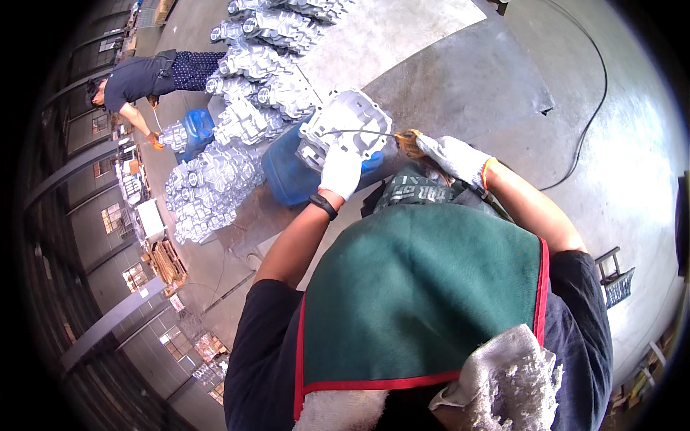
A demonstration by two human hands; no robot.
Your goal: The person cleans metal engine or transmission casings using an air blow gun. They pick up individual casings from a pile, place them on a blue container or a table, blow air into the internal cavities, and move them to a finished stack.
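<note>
A silver-grey metal casting (359,118), a hollow housing with a flanged rim, is tilted with its open side up over a blue plastic drum (284,169). My left hand (341,172), in a white glove, grips the casting's near edge; its fingertips are partly hidden against the metal. In my right hand (451,159), gloved in white with an orange palm, is a thin, dark rod-shaped tool (370,132), perhaps a file. Its shaft reaches left across the casting's opening. The fingers close around its right end, hiding the grip.
Several similar castings (248,118) are piled ahead and to the left. Flat metal sheets (460,79) cover the floor beyond the drum. A black cable (604,86) curves along the right. Far left, another person (147,79) bends over a casting on a second blue drum (198,129).
</note>
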